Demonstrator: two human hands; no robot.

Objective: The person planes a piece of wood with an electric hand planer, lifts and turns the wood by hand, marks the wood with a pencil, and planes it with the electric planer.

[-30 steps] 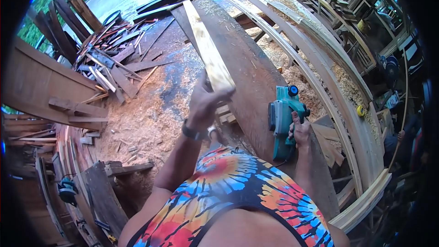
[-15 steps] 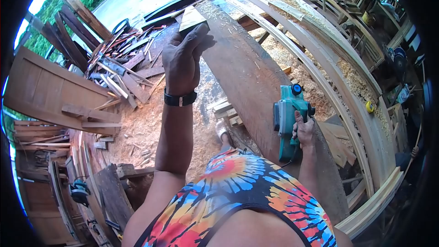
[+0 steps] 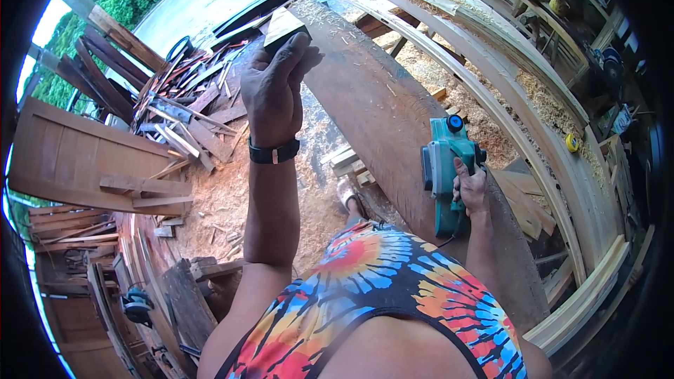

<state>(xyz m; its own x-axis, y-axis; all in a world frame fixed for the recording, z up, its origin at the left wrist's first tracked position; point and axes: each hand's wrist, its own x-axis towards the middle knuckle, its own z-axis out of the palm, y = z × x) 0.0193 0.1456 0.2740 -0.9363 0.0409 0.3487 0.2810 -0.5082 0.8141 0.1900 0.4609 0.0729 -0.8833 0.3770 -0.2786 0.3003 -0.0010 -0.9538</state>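
Raised at the upper middle, my left hand [image 3: 275, 98] pinches one end of a pale piece of wood [image 3: 285, 26] with a wedge-like face and a dark edge. Its far part is hard to separate from the boards behind. A black band circles that wrist. Lower right, my right hand [image 3: 472, 188] is wrapped round the handle of a teal electric planer [image 3: 441, 175]. The planer sits on a long, wide brown plank [image 3: 372, 112] that runs from the top middle down to the lower right. A dark cord trails from the planer's near end.
Long curved pale timbers [image 3: 505, 109] covered in shavings lie to the right, with a yellow tape measure [image 3: 572, 142] on them. Scrap wood [image 3: 200, 109] is heaped at left, near a panelled door [image 3: 91, 158]. Another power tool [image 3: 137, 304] rests lower left. Sawdust covers the floor.
The view has turned slightly, shifting the surroundings. Both hands keep their holds on the wood piece and the planer, and the planer appears a little higher in view.
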